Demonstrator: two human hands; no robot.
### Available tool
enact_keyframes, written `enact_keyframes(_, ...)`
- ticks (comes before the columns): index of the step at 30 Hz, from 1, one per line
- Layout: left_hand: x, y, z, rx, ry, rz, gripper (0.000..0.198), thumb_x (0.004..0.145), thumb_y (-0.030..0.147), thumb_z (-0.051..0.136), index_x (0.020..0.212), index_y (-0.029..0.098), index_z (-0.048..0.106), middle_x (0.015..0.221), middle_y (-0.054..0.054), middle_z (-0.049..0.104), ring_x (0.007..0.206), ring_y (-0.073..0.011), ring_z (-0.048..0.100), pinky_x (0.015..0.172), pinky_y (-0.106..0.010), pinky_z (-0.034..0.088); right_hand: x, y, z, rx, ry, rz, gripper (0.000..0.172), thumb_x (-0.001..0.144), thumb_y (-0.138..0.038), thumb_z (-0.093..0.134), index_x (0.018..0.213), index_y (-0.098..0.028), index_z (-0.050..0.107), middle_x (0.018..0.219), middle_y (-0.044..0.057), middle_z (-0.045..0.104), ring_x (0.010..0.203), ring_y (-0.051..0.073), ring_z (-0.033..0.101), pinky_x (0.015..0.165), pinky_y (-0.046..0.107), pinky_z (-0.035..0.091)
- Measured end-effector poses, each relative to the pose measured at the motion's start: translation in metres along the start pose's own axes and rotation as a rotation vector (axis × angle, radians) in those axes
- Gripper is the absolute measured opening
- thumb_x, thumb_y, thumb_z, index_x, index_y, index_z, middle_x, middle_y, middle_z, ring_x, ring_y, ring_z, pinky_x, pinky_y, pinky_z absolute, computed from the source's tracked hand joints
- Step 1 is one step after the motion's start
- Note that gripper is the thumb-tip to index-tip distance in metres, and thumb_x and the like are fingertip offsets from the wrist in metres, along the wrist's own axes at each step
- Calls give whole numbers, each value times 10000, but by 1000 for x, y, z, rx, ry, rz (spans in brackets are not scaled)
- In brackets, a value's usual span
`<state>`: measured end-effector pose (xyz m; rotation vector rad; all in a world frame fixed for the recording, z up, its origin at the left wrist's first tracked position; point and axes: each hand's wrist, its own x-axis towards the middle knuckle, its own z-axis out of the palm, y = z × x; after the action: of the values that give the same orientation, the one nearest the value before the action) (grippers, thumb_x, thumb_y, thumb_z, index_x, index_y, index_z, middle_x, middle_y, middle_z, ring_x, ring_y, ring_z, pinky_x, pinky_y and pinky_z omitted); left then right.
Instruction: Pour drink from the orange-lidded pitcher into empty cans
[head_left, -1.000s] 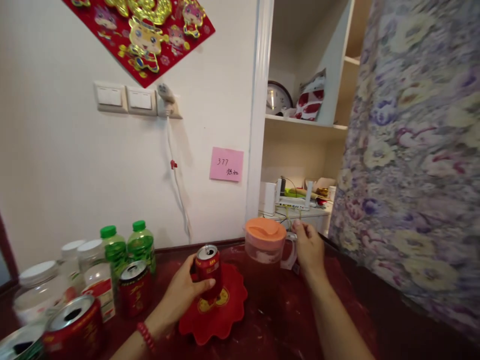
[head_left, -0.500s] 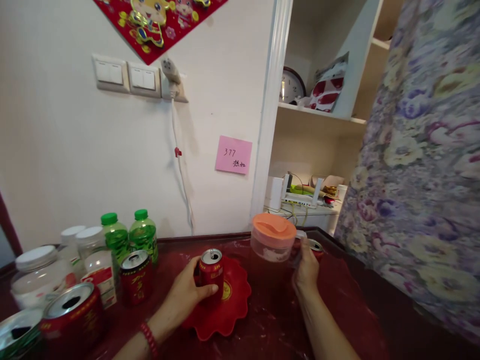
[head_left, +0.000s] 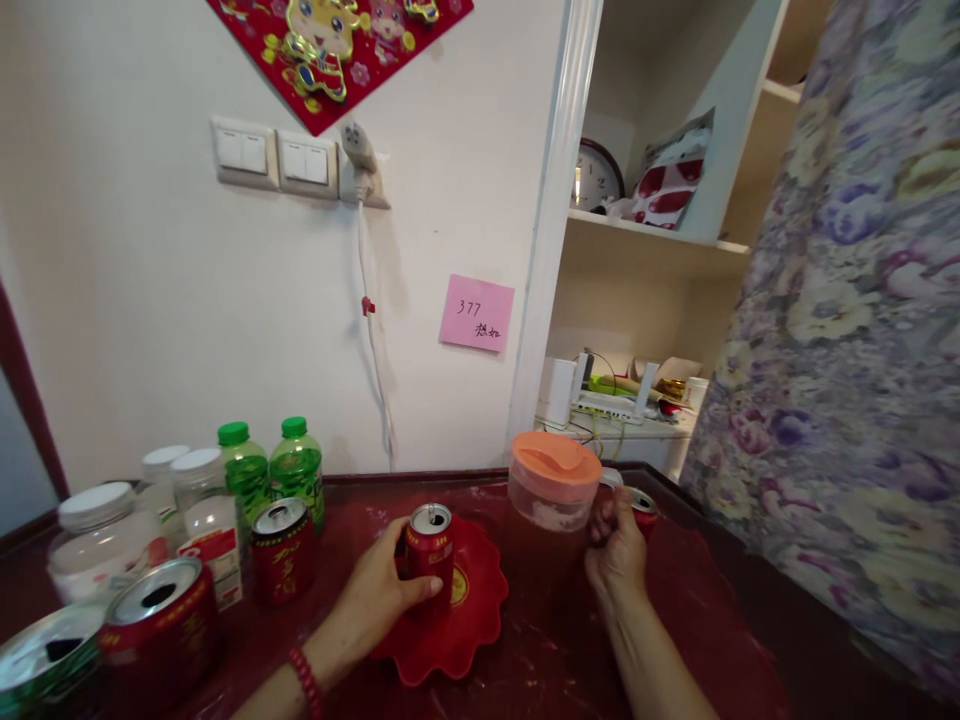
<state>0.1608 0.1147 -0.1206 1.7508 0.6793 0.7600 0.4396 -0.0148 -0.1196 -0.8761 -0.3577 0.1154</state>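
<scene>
My left hand [head_left: 394,575] is closed round a red drink can [head_left: 430,560], its top facing up with the pull tab raised. The can stands over a red scalloped plate [head_left: 480,620] with a gold mark in its middle. My right hand [head_left: 619,535] grips the handle of a clear pitcher [head_left: 551,510] that has an orange lid and brownish liquid inside. The pitcher is upright on the dark red table, just right of the plate. Behind my right hand another red can [head_left: 643,510] is partly hidden.
At the left stand opened cans, a large red one [head_left: 157,630] and a green one [head_left: 49,660] among them, clear jars with white lids [head_left: 101,535] and green-capped bottles [head_left: 296,475]. A wall cable [head_left: 379,380] runs down behind the table. A floral curtain [head_left: 832,400] hangs at the right.
The whole view has shifted slightly, so things appear a little further right. Both hands keep their holds on the can and the pitcher handle.
</scene>
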Motion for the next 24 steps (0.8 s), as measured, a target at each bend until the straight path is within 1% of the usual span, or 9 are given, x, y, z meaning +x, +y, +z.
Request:
enact_keyframes(4,-1,-2,0,52,29,13,745,614,283,821,1300,170,556,1348,-149,681,1252,-354,636,1098,-457,469,3,-5,0,45,43,9,652,639,-728,815,631,-225,400,521,-116,319,387,41,237,333,182,186)
enact_keyframes(7,-3,1,2,96,37,-3,714,603,268,814,1265,178,561,1312,-135,698,1222,-348,645,1089,-458,466,7,-13,-2,59,55,10,641,608,-699,854,642,-213,438,531,-114,349,398,35,251,332,173,180)
enact_keyframes(12,-8,13,4,198,77,-35,694,594,237,812,1236,199,552,1273,-117,708,1182,-343,648,1065,-463,459,13,-32,-1,62,60,21,620,637,-648,867,635,-211,428,514,-119,328,395,32,240,330,160,185)
enact_keyframes(15,-11,21,5,244,111,-23,674,595,235,815,1218,198,559,1264,-113,699,1172,-337,639,1049,-453,457,14,-46,1,62,46,31,611,616,-625,889,654,-204,449,528,-117,352,405,28,246,331,147,197)
enact_keyframes(18,-13,30,6,240,134,-1,687,599,233,814,1236,190,560,1279,-119,685,1181,-332,628,1047,-444,454,13,-59,4,46,16,43,608,597,-602,909,666,-203,455,534,-116,368,407,28,255,330,142,204)
enact_keyframes(24,-18,49,6,231,141,29,755,595,207,826,1298,178,550,1345,-132,649,1243,-325,589,1091,-427,416,6,-70,10,-31,-55,67,602,653,-606,878,634,-212,422,519,-107,365,384,37,250,332,172,217)
